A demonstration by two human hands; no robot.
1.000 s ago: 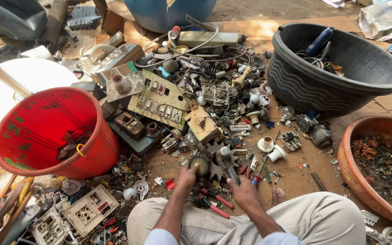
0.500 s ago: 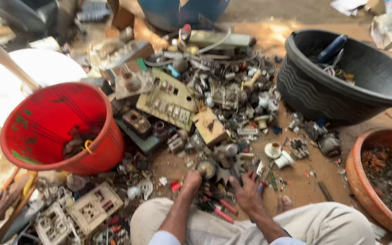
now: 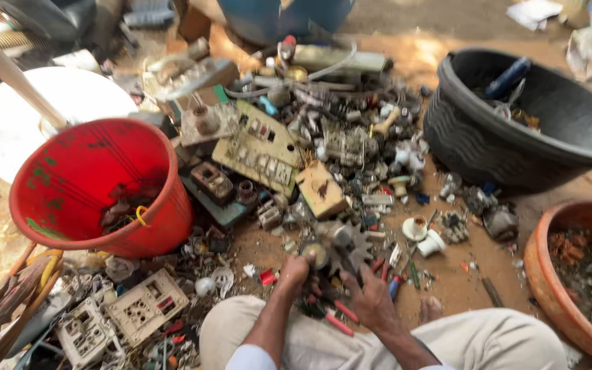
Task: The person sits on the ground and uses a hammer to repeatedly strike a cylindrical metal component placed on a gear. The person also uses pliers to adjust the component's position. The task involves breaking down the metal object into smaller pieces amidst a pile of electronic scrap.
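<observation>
I sit on the ground with a heap of scrap electrical parts in front of my knees. My left hand [image 3: 294, 271] is closed around a small round brass-coloured part [image 3: 315, 253]. My right hand [image 3: 370, 296] grips a dark tool handle that points up at a grey toothed metal piece [image 3: 351, 245] beside that part. Both hands are close together over the dirt, just ahead of my beige trousers [image 3: 495, 342]. Red-handled tools [image 3: 334, 318] lie under my wrists.
A red bucket [image 3: 97, 185] with scraps stands at the left, a white disc with a pole [image 3: 15, 116] behind it. A black tub [image 3: 515, 137] sits at the right, a terracotta bowl [image 3: 549, 274] at the lower right. Switch plates [image 3: 145, 312] and circuit boards [image 3: 258, 147] litter the ground.
The camera has shifted slightly, so the scene sits a little to the right. Both hands stay on the same small parts, with only slight movement.
</observation>
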